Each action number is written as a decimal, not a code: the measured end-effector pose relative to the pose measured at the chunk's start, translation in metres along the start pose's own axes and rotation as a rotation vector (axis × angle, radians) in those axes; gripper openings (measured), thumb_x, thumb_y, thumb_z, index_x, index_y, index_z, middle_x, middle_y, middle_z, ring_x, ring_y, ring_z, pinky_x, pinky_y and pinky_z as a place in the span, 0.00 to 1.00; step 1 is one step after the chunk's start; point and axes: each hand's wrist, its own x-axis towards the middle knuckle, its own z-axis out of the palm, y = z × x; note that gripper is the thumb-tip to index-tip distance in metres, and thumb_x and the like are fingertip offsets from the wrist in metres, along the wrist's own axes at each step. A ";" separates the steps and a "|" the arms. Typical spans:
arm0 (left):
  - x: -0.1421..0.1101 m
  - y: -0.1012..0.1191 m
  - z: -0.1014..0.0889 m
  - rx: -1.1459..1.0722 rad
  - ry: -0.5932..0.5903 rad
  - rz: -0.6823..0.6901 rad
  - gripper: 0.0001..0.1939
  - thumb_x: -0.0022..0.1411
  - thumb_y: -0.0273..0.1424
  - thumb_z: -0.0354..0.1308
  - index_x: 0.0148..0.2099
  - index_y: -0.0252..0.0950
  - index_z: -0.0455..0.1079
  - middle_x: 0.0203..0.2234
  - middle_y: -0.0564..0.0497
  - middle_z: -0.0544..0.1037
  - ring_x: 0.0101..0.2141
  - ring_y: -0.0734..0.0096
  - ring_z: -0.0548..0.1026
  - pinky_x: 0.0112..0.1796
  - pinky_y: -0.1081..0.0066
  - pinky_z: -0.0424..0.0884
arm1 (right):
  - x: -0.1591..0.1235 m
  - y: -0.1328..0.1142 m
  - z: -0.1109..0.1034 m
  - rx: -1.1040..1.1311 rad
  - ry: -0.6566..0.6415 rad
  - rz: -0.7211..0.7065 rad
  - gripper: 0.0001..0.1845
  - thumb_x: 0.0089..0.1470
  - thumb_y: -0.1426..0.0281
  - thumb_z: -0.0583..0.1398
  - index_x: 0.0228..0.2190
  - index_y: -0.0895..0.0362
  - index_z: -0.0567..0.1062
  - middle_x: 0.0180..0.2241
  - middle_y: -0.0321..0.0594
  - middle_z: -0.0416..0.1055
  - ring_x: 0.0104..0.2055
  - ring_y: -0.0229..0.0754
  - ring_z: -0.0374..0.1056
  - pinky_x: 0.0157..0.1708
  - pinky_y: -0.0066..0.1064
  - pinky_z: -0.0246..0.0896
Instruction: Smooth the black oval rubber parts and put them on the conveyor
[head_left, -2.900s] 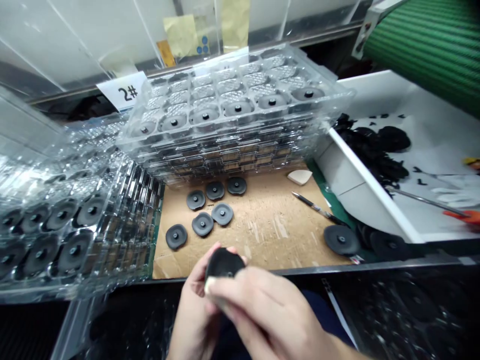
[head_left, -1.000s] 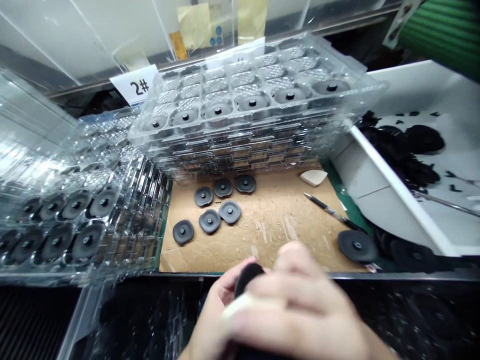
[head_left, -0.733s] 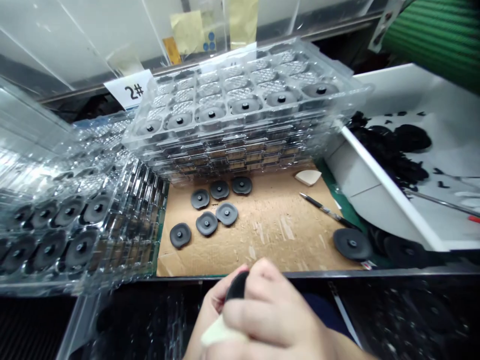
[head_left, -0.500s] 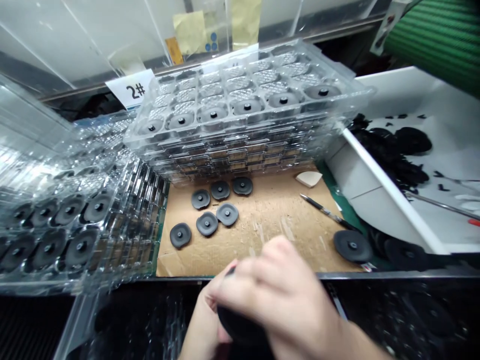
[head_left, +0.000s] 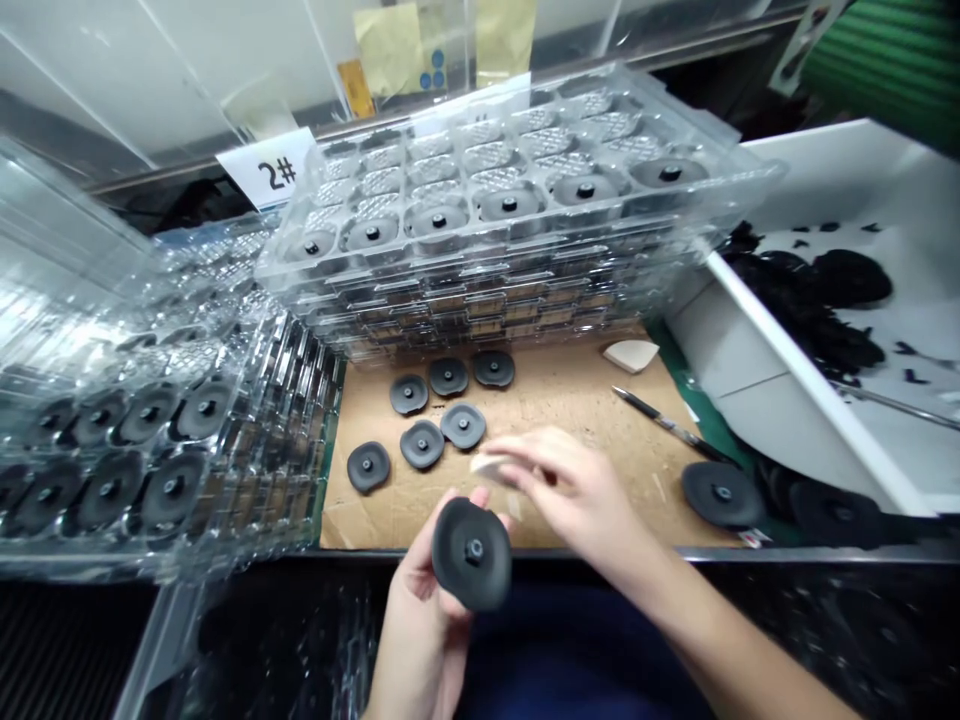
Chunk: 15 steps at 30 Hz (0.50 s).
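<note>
My left hand (head_left: 420, 640) holds a black rubber disc (head_left: 471, 553) upright by its edge, its centre stud facing me. My right hand (head_left: 570, 490) is apart from the disc, over the cardboard sheet (head_left: 577, 400), and pinches a small pale foam pad (head_left: 493, 466) between thumb and fingers. Several smaller dark grey discs (head_left: 421, 444) lie on the cardboard just beyond my hands. A larger black disc (head_left: 721, 494) sits at the sheet's right edge.
Stacks of transparent plastic trays (head_left: 480, 300) with discs in their pockets stand ahead and to the left (head_left: 150, 440). A pen (head_left: 667, 425) and a cream wedge (head_left: 631, 355) lie on the cardboard. To the right, a white bin (head_left: 825, 400) holds black scraps.
My right hand has come off the disc and moved forward over the cardboard with the pad. The disc now shows its face and stud to me.
</note>
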 end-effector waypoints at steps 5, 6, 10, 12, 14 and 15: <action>0.009 0.003 -0.005 -0.144 -0.026 0.011 0.32 0.28 0.36 0.72 0.43 0.42 0.75 0.42 0.46 0.80 0.41 0.56 0.78 0.39 0.71 0.75 | -0.036 0.050 0.013 -0.076 -0.037 0.215 0.13 0.55 0.71 0.54 0.39 0.56 0.76 0.32 0.42 0.76 0.32 0.42 0.71 0.32 0.33 0.66; 0.009 0.002 -0.005 -0.138 -0.031 0.005 0.32 0.29 0.36 0.72 0.43 0.42 0.75 0.42 0.46 0.80 0.41 0.56 0.77 0.39 0.71 0.75 | -0.043 0.051 0.014 -0.069 -0.050 0.222 0.13 0.55 0.70 0.54 0.38 0.56 0.76 0.32 0.41 0.76 0.33 0.42 0.71 0.33 0.34 0.67; 0.007 0.000 -0.004 -0.087 -0.057 -0.002 0.33 0.34 0.35 0.71 0.48 0.45 0.72 0.46 0.45 0.77 0.45 0.57 0.76 0.41 0.72 0.73 | -0.040 0.018 0.002 -0.016 -0.027 0.256 0.13 0.58 0.70 0.53 0.41 0.56 0.75 0.34 0.40 0.75 0.33 0.38 0.71 0.30 0.27 0.67; 0.003 0.001 -0.001 -0.047 -0.059 -0.032 0.34 0.36 0.36 0.70 0.50 0.45 0.70 0.47 0.45 0.77 0.46 0.57 0.74 0.44 0.70 0.72 | -0.027 -0.011 -0.009 0.037 0.068 0.186 0.13 0.58 0.70 0.53 0.43 0.55 0.72 0.37 0.40 0.74 0.36 0.37 0.70 0.30 0.26 0.66; 0.000 0.002 0.001 -0.015 -0.071 -0.079 0.34 0.37 0.39 0.70 0.50 0.43 0.70 0.45 0.45 0.77 0.48 0.55 0.72 0.47 0.66 0.69 | -0.017 -0.039 -0.015 0.078 0.167 -0.001 0.14 0.56 0.73 0.54 0.45 0.57 0.71 0.38 0.41 0.74 0.37 0.39 0.69 0.34 0.29 0.65; -0.001 0.004 0.001 -0.007 -0.080 -0.097 0.32 0.38 0.39 0.69 0.49 0.43 0.71 0.44 0.45 0.78 0.48 0.55 0.72 0.49 0.64 0.67 | -0.014 -0.049 -0.016 0.093 0.171 -0.094 0.14 0.56 0.75 0.53 0.44 0.58 0.71 0.37 0.41 0.74 0.36 0.39 0.69 0.36 0.31 0.65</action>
